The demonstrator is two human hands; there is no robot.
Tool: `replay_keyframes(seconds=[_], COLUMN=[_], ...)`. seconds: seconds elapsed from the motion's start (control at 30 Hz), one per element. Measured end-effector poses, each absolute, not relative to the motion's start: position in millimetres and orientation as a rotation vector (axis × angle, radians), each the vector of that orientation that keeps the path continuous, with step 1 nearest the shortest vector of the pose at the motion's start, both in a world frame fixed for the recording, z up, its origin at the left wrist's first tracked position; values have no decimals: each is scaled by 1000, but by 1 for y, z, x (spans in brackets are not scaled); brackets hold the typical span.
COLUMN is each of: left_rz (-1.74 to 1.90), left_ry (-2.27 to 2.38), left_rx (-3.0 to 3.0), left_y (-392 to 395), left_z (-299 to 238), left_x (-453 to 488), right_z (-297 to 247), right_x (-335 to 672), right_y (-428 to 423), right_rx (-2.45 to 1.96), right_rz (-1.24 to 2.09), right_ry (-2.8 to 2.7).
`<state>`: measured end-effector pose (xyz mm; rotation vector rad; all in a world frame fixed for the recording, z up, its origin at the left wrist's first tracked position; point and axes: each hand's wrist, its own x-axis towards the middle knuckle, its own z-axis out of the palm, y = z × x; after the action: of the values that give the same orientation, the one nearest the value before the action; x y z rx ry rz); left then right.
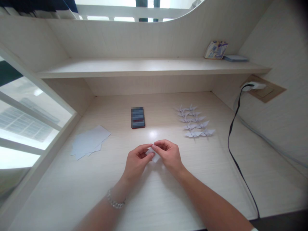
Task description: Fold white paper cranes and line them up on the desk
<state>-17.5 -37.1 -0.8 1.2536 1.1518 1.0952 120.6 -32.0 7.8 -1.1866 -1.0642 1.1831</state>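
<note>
Between my two hands is a small folded piece of white paper, held just above the desk near its middle. My left hand pinches its left side with thumb and forefinger. At the upper right edge, my right hand pinches the same paper, the fingertips of both hands almost meeting. The fingers partly cover the paper, so its exact fold is hidden. To the right, several white paper cranes stand in two columns. Off to the left lies a loose, fanned stack of white paper sheets.
A phone-like dark rectangle, its face blurred, lies beyond my hands. A black cable runs from the wall socket down the desk's right side. The shelf at the back carries a small box and a flat blue item.
</note>
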Motion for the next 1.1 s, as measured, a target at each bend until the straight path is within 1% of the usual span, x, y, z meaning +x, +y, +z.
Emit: replay_keyframes(seconds=[0.17,0.33,0.5,0.77,0.9,1.1], left_rz=[1082,980,1000,936,987,1040], left_ry=[1117,1067,1076,1029,990,997], left_rx=[1155,1079,941,763,693,764], left_y=[-38,-41,-40,-40,-40,-40], left_z=[2,5,9,9,8,9], left_x=[-16,-12,-7,-10,-10,-10], right_z=[7,6,6,5,7,8], right_x=[120,118,115,114,115,116], right_y=[-30,-30,-31,-31,-30,-29], right_rx=[-1168,-1183,-1184,-1152,-1146,-1146], right_rz=[1164,1102,1084,1063,1055,1071], right_ry=[-978,-932,-874,-876,-869,-837])
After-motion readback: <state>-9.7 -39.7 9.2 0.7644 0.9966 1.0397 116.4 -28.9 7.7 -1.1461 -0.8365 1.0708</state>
